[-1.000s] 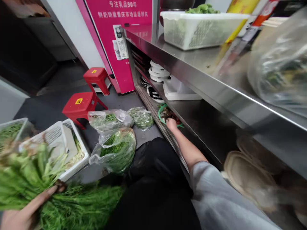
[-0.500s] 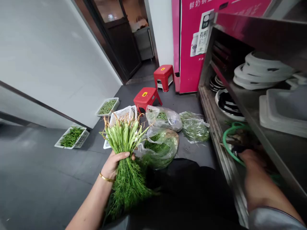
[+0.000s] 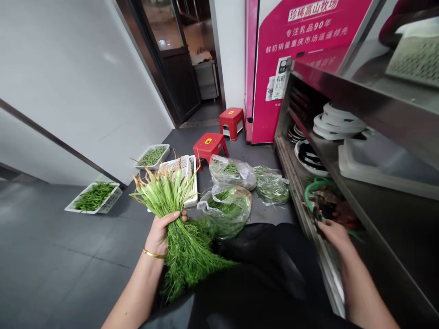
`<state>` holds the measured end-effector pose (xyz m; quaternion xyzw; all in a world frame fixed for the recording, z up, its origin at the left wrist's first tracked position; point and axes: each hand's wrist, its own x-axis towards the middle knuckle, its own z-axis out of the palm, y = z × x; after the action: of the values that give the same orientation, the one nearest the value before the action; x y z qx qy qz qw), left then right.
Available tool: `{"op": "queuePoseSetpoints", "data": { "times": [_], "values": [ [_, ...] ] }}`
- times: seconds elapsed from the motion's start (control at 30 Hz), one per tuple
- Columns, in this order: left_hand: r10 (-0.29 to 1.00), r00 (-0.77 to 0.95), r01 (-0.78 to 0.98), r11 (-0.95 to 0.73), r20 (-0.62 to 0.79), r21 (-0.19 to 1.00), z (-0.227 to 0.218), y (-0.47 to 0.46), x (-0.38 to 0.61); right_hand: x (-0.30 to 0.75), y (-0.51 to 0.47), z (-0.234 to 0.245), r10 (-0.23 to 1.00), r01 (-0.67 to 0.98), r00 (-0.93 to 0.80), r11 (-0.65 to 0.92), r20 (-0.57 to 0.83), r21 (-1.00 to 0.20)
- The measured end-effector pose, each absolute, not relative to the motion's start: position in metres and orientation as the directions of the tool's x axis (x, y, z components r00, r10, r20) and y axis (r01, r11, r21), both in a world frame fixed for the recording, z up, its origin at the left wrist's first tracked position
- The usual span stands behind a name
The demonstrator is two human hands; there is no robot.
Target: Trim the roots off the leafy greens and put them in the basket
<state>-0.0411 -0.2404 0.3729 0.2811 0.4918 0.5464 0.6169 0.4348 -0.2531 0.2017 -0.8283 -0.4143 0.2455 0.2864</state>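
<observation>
My left hand (image 3: pixel 160 232) is closed around the middle of a thick bunch of green stalks (image 3: pixel 174 214). Pale root ends point up and feathery leaves hang down over my dark lap. A gold bracelet (image 3: pixel 153 254) sits on that wrist. My right hand (image 3: pixel 333 232) reaches onto the lower steel shelf (image 3: pixel 346 292), at the near edge of a green wire basket (image 3: pixel 310 188) holding dark odds and ends. Its fingers curl around a small dark item that I cannot identify.
On the floor ahead lie three plastic bags of greens (image 3: pixel 226 208), a white crate (image 3: pixel 189 180), two white trays of greens (image 3: pixel 94 197) and two red stools (image 3: pixel 209 144). Stacked plates (image 3: pixel 338 125) and a white tray (image 3: pixel 370 167) sit on the shelf. A pink cabinet (image 3: pixel 274 87) stands behind.
The view has swung from the counter top down to the floor and shelf. My right hand has drawn back slightly toward the basket's near edge. My left hand keeps the bunch upright.
</observation>
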Motion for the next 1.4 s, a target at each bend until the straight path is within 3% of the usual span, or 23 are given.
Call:
{"op": "queuePoseSetpoints", "data": {
  "times": [0.07, 0.17, 0.27, 0.4, 0.57, 0.83, 1.23, 1.4],
  "values": [
    [0.953, -0.079, -0.399, 0.239, -0.292, 0.885, 0.376, -0.253, -0.051, 0.397, -0.285, 0.218, 0.871, 0.541, 0.452, -0.441, -0.196, -0.716],
    [0.961, -0.075, -0.402, 0.214, -0.265, 0.890, 0.378, -0.269, -0.058, 0.333, -0.320, 0.261, 0.988, 0.495, 0.006, -0.137, -0.155, -0.858],
    [0.984, -0.080, -0.404, 0.112, -0.157, 0.908, 0.380, -0.281, -0.055, 0.273, -0.332, 0.308, 0.958, 0.369, -0.286, 0.081, -0.030, -0.926],
    [0.997, -0.078, -0.380, -0.019, -0.011, 0.925, 0.389, -0.298, -0.049, 0.217, -0.329, 0.336, 0.876, 0.296, -0.477, 0.074, -0.080, -0.952],
    [0.993, -0.085, -0.367, -0.105, 0.079, 0.924, 0.403, -0.316, -0.047, 0.186, -0.325, 0.325, 0.744, 0.182, -0.660, 0.029, -0.100, -0.983],
    [0.991, -0.104, -0.254, -0.104, 0.080, 0.962, 0.404, -0.316, -0.032, 0.182, -0.313, 0.333, 0.729, 0.091, -0.682, 0.169, 0.062, -0.981],
    [0.997, -0.075, -0.137, -0.030, 0.020, 0.990, 0.379, -0.301, -0.024, 0.193, -0.309, 0.340, 0.872, 0.232, -0.486, 0.066, -0.057, -0.970],
    [0.996, -0.086, -0.155, -0.027, 0.014, 0.988, 0.379, -0.300, -0.025, 0.198, -0.310, 0.331, 0.875, 0.187, -0.453, -0.091, -0.168, -0.978]
  ]
}}
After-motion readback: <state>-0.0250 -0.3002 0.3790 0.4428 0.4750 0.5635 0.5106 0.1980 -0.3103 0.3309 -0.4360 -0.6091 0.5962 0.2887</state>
